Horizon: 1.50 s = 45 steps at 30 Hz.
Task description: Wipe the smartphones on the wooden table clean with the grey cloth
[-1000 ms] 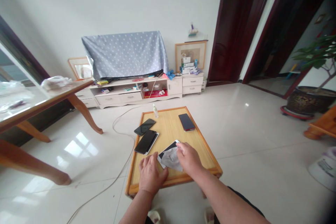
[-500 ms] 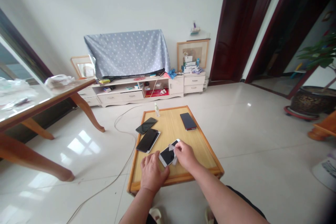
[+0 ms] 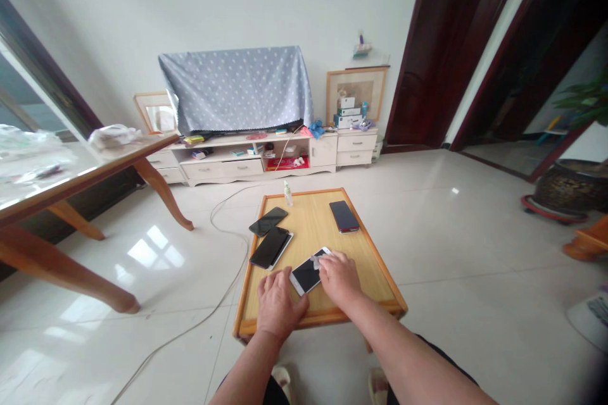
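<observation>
On the small wooden table lies a white smartphone (image 3: 306, 276) with a dark screen, set at a slant. My left hand (image 3: 280, 305) rests at its lower left end, thumb on one side and fingertips on the other, holding the phone against the tabletop. A crumpled whitish wipe (image 3: 317, 261) is bunched under the fingers of my right hand (image 3: 340, 278), pressed on the upper part of the screen. That hand's curled fingers hide much of the wipe. Left of the phone, a black phone (image 3: 270, 247) overlaps a white one, whose edge shows beneath.
Another dark phone (image 3: 268, 221) lies behind the stacked pair; one more phone (image 3: 344, 216) sits at the back right. A small clear spray bottle (image 3: 288, 195) stands at the table's (image 3: 313, 202) far edge. A cable (image 3: 209, 323) runs across the floor on the left.
My right hand has turned flatter over the phone, and the wipe hanging below its fingers is now gathered near the upper screen. My left hand keeps its place at the phone's lower end.
</observation>
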### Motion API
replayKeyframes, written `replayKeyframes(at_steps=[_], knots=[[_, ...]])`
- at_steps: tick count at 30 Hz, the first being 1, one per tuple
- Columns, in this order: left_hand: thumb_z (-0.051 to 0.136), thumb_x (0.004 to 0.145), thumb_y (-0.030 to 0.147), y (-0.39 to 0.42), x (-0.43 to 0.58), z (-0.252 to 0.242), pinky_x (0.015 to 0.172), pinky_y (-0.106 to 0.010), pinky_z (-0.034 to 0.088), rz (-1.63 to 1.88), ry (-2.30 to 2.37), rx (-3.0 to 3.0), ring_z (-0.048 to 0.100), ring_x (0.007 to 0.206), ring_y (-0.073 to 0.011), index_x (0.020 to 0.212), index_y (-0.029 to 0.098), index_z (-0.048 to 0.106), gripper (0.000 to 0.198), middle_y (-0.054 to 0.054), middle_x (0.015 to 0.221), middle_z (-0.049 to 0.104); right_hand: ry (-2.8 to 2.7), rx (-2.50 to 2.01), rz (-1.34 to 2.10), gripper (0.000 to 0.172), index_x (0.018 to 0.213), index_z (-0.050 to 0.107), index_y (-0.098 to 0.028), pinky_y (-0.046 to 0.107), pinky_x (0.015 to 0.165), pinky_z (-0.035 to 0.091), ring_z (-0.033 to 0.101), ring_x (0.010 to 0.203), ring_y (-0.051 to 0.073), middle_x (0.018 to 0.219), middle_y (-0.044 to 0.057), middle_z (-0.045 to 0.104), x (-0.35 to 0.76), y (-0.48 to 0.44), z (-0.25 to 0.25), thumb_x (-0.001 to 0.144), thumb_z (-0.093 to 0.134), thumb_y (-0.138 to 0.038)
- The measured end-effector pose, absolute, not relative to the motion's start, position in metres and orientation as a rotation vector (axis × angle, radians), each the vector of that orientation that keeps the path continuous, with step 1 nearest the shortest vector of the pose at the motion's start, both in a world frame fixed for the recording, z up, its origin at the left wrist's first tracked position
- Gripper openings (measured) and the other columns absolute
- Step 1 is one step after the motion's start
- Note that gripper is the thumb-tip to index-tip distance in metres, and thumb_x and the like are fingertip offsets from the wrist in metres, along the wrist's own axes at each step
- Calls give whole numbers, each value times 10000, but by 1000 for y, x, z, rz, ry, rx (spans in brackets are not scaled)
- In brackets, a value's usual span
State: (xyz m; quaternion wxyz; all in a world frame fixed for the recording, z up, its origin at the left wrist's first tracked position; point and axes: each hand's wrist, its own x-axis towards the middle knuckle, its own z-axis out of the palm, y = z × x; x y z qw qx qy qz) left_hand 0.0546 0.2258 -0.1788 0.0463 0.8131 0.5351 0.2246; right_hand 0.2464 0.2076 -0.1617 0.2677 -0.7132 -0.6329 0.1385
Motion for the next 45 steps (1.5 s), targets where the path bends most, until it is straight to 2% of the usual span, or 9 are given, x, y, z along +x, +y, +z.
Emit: replayKeyframes(at_steps=[3,7,12,18,26,32,36,40,45], knots=[[618,765,317,228,53,-183,1126,-470,281,680,1626,2488,523,1255,-285,1315,189,496,578,-109,1266,655,-2063,-1788,411,463,1338,608,-315,556,1163,139,189,1489,303,1449,16,559,226,189,-154,1042,286,-468],[594,776,280,229,53,-185,1116,-469,303,701,1616,2494,543,1242,-282,1318,187,491,560,-117,1265,657,-2183,-1767,484,556,1467,469,-359,636,1161,-8,37,1523,318,1567,-1,410,217,185,-150,1050,148,-539],[615,789,372,227,55,-183,1125,-475,299,766,1610,2482,554,1232,-279,1326,213,477,577,-106,1265,656,-2117,-1925,483,559,1506,394,-399,693,1130,-31,-1,1521,351,1644,0,236,216,207,-153,1035,164,-592],[593,782,293,227,54,-185,1144,-485,269,718,1650,2458,551,1234,-281,1355,179,443,603,-129,1275,649,-2193,-1819,487,547,1489,420,-413,693,1126,-84,-52,1523,332,1634,-9,261,214,199,-150,1039,156,-580],[676,717,393,228,53,-184,1168,-502,225,700,1615,2458,521,1266,-304,1329,197,463,678,-117,1302,640,-2232,-1838,458,595,1428,521,-370,675,1140,-83,-34,1527,321,1631,5,267,241,168,-145,1037,127,-584],[669,722,360,224,55,-177,1159,-484,219,681,1612,2464,525,1255,-296,1266,217,526,581,-104,1244,656,-2018,-2163,259,596,1423,541,-230,664,1143,-123,24,1529,315,1606,67,321,258,185,-155,1042,181,-514],[660,729,359,224,55,-173,1147,-482,233,676,1603,2470,531,1235,-287,1237,224,544,538,-88,1206,665,-2030,-2070,173,618,1495,444,-169,596,1183,-114,126,1522,285,1574,124,375,244,183,-159,1039,221,-522],[651,734,355,224,55,-169,1141,-483,246,660,1593,2478,536,1222,-286,1232,219,546,527,-88,1200,663,-2016,-1977,146,630,1547,348,-165,550,1208,-89,161,1517,265,1604,110,312,236,184,-157,1046,207,-520],[643,744,350,224,55,-171,1142,-485,246,673,1616,2458,527,1235,-288,1226,222,552,507,-98,1209,659,-2107,-1938,342,630,1525,398,-170,545,1217,-46,189,1511,274,1599,107,317,230,183,-154,1050,170,-515]])
